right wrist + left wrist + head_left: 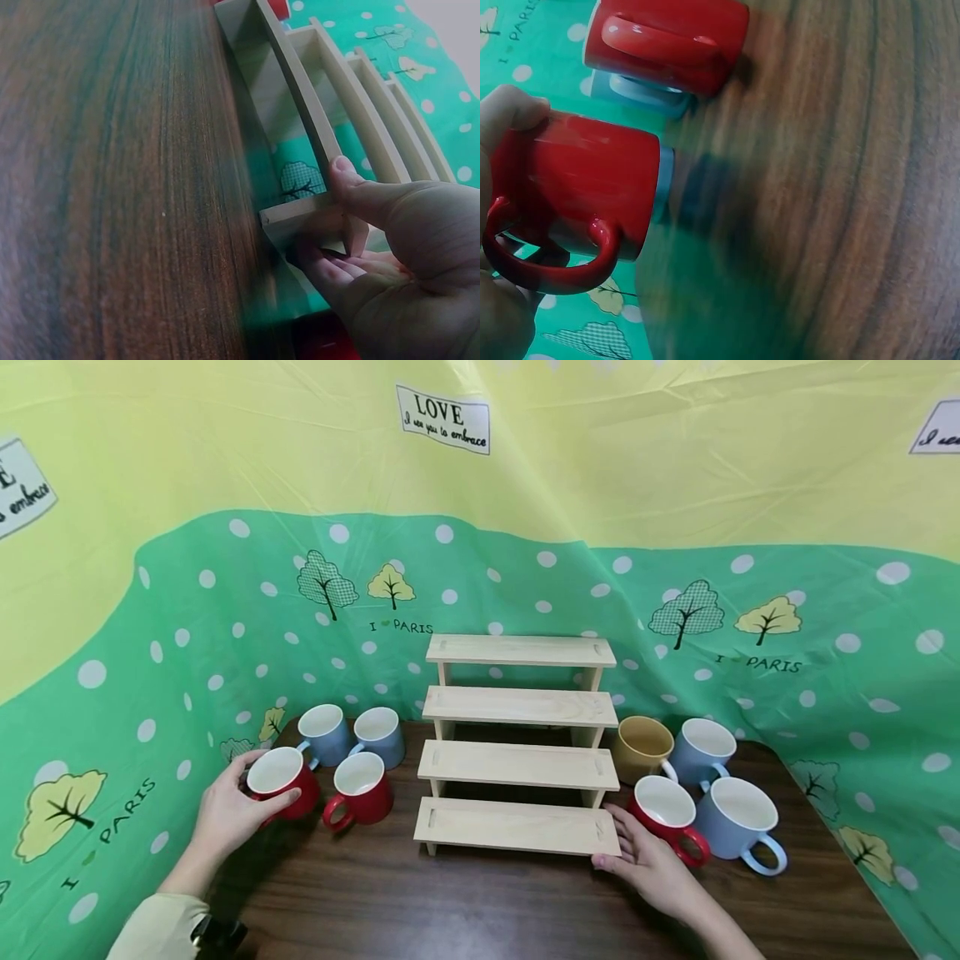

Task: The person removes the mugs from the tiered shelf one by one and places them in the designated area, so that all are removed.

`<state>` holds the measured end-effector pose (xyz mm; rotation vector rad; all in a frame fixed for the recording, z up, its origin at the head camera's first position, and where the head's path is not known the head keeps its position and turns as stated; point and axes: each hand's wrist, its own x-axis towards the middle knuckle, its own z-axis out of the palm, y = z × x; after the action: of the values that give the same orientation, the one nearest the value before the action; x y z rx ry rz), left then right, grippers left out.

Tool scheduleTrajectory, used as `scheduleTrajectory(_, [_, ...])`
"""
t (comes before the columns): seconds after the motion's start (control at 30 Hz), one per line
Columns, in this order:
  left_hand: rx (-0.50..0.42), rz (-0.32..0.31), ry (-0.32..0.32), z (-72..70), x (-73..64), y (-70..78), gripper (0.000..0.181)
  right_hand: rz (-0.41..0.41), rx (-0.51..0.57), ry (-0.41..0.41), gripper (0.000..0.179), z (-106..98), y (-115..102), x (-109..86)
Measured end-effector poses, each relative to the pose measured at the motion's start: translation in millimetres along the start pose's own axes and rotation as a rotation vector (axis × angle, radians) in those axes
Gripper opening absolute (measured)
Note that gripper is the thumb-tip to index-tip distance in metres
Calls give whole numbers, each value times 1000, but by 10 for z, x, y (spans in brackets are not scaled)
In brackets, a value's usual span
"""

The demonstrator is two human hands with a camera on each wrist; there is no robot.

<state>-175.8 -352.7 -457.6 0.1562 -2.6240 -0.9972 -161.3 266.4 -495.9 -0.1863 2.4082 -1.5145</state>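
Observation:
At the left, my left hand (234,802) grips a red mug (302,793) with a white inside, thumb on the near side and fingers around the far side. Its red handle (562,274) shows in the left wrist view. A second red mug (372,797) stands just to the right. In the middle is a wooden stepped rack (517,827) with several pale shelves. My right hand (648,864) pinches the right end of its lowest shelf. The right wrist view shows the thumb (360,184) on top of the board and the other fingers beneath it.
Behind the left red mugs stand two blue mugs (327,735). Right of the rack are a mustard-yellow mug (637,756), a red mug (671,818) close to my right hand, and two more blue mugs (731,827). A patterned green and yellow cloth (517,585) hangs behind the dark wooden table (420,910).

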Motion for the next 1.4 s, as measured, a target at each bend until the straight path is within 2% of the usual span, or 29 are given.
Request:
scheduleTrajectory(0.27, [-4, -53, -43, 46, -9, -118, 88, -43, 34, -24, 99, 15, 20, 6])
scheduleTrajectory(0.5, [-57, -74, -87, 89, -21, -136, 91, -37, 46, -9, 97, 8, 16, -4])
scheduleTrajectory(0.83, [-40, -75, -86, 143, 5, -152, 90, -33, 37, -18, 99, -3, 29, -32])
scheduleTrajectory(1.23, [4, -62, -98, 132, 27, -164, 90, -29, -5, -14, 99, 2, 5, -33])
scheduleTrajectory(1.4, [18, -60, -158, 116, 28, -141, 92, -31, -35, -17, 97, -37, -34, -74])
